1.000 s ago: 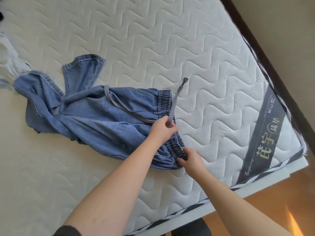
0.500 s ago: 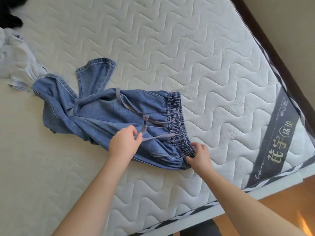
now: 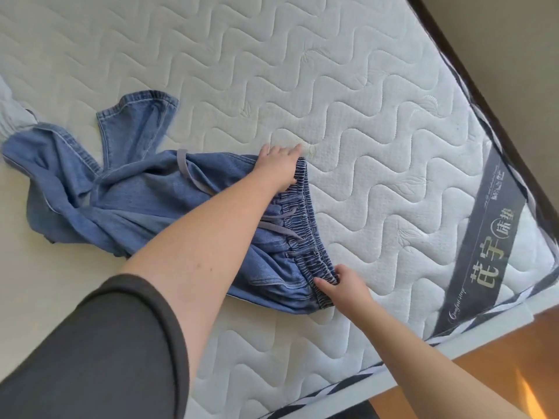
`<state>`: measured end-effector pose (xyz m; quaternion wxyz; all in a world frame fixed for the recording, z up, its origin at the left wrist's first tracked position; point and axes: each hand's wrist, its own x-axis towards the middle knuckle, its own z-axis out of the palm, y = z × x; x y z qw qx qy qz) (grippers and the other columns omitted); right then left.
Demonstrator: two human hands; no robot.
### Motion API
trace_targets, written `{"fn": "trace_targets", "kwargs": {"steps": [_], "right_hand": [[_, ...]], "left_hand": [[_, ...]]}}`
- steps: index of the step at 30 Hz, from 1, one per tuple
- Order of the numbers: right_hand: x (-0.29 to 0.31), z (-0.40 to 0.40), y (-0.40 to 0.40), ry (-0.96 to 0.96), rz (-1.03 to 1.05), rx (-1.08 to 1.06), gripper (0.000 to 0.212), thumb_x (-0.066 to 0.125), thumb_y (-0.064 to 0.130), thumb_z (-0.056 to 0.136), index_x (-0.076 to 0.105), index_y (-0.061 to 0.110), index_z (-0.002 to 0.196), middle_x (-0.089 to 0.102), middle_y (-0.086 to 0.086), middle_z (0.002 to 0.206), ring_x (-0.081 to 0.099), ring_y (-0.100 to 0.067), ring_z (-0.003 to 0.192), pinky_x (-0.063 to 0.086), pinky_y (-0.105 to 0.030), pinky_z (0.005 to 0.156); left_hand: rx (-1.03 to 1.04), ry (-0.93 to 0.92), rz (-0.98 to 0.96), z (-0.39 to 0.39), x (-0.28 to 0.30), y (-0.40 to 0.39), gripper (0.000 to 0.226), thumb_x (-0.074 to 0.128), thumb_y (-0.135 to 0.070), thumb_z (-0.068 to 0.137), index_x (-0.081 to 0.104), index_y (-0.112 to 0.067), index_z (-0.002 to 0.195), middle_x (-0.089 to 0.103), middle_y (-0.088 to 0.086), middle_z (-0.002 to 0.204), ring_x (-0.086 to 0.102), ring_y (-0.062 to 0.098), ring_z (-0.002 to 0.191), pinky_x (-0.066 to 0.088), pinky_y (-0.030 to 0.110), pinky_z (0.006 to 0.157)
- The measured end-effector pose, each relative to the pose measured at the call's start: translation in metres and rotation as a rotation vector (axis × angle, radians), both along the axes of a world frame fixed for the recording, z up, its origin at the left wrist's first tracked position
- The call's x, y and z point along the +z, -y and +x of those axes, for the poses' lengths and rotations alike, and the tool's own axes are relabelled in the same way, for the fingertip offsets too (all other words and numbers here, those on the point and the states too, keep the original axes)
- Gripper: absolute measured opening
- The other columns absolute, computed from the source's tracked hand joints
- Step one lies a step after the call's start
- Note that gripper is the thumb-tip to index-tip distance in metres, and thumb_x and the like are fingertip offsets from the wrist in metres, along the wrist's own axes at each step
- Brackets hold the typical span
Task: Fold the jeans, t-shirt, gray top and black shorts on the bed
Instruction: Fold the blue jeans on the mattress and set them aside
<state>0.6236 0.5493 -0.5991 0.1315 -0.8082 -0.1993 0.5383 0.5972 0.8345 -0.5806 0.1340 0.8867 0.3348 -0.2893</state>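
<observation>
Both hands hold the waistband of the jeans (image 3: 169, 213): the left hand (image 3: 279, 167) presses its far end, and the right hand (image 3: 343, 284) pinches its near end. Jeans lie bunched on the bed (image 3: 363, 86). Next, I think, pull them flat before folding.

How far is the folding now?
Nothing looks folded yet. In hand: the jeans lie crumpled; the left hand is at the waistband's far end, the right hand pinches its near end. A pale garment waits at left. Other clothes are out of view.
</observation>
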Motion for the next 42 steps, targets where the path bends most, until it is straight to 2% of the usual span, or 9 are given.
{"fn": "trace_targets", "kwargs": {"steps": [4,10,15,19,23,30,34,38,42], "right_hand": [[0.007,-0.011,0.011,-0.076,0.06,0.042,0.059,0.084,0.035,0.071,0.045,0.024,0.115,0.058,0.015,0.094,0.056,-0.004,0.08,0.038,-0.017,0.056],[0.025,-0.018,0.027,0.012,0.177,-0.132,0.058,0.08,0.02,0.078,0.046,0.021,0.124,0.058,0.013,0.097,0.054,0.0,0.082,0.039,-0.009,0.06],[0.06,-0.001,0.026,0.048,0.296,-0.353,0.047,0.078,0.018,0.079,0.052,0.025,0.117,0.065,0.017,0.095,0.062,0.002,0.083,0.044,-0.016,0.07],[0.097,0.016,0.021,-0.222,0.463,-0.588,0.025,0.073,0.008,0.085,0.066,0.013,0.108,0.076,0.004,0.092,0.07,-0.004,0.084,0.049,-0.017,0.072],[0.142,0.016,0.013,-0.356,0.579,-0.637,0.017,0.063,0.009,0.094,0.066,0.01,0.11,0.075,-0.005,0.105,0.068,-0.02,0.102,0.049,-0.032,0.093],[0.264,-0.001,-0.002,-0.343,0.842,-0.584,0.015,0.053,0.023,0.101,0.063,0.024,0.112,0.072,-0.001,0.113,0.066,-0.02,0.11,0.052,-0.038,0.093],[0.348,-0.009,-0.009,-0.248,0.986,-0.425,0.01,0.059,0.027,0.097,0.065,0.023,0.105,0.075,0.008,0.097,0.071,-0.012,0.093,0.057,-0.021,0.072],[0.424,-0.023,-0.007,-0.153,1.079,-0.153,0.021,0.076,0.017,0.084,0.068,0.018,0.103,0.076,0.002,0.094,0.072,-0.014,0.087,0.056,-0.021,0.069],[0.488,-0.049,0.003,-0.012,1.176,-0.067,0.016,0.079,0.02,0.081,0.073,0.024,0.095,0.076,0.008,0.09,0.072,-0.008,0.082,0.054,-0.016,0.064]], "left_hand": [[-0.134,-0.112,-0.156,0.012,0.016,-0.019,0.092,0.083,-0.033,0.077,0.03,-0.02,0.152,0.043,0.012,0.148,0.047,0.033,0.131,0.038,0.041,0.107],[-0.033,0.043,-0.224,-0.025,0.044,-0.009,0.039,0.083,-0.031,0.077,0.069,-0.013,0.109,0.07,0.01,0.106,0.064,0.03,0.096,0.042,0.028,0.074],[0.107,0.265,-0.184,-0.078,0.082,0.013,0.043,0.078,-0.045,0.08,0.065,-0.017,0.109,0.06,0.007,0.104,0.06,0.031,0.1,0.045,0.035,0.081],[0.366,0.432,-0.113,-0.114,0.131,0.036,0.052,0.075,-0.055,0.078,0.059,-0.021,0.113,0.069,0.004,0.106,0.063,0.027,0.102,0.046,0.034,0.081],[0.536,0.598,-0.03,-0.14,0.196,0.06,0.058,0.077,-0.061,0.071,0.059,-0.023,0.109,0.067,-0.009,0.098,0.063,0.019,0.095,0.051,0.035,0.083],[0.703,0.855,0.162,-0.192,0.329,0.093,0.053,0.081,-0.061,0.064,0.052,-0.029,0.095,0.054,-0.023,0.081,0.053,0.011,0.084,0.039,0.024,0.07],[0.746,0.974,0.253,-0.232,0.398,0.113,0.045,0.076,-0.069,0.061,0.048,-0.038,0.078,0.054,-0.024,0.076,0.051,-0.004,0.069,0.037,0.018,0.06],[0.749,1.101,0.345,-0.266,0.464,0.138,0.043,0.072,-0.07,0.061,0.047,-0.04,0.078,0.054,-0.027,0.075,0.045,-0.017,0.069,0.032,0.007,0.059],[0.735,1.199,0.438,-0.308,0.525,0.165,0.043,0.076,-0.062,0.067,0.052,-0.036,0.092,0.055,-0.024,0.08,0.049,-0.009,0.073,0.033,0.012,0.062]]}}
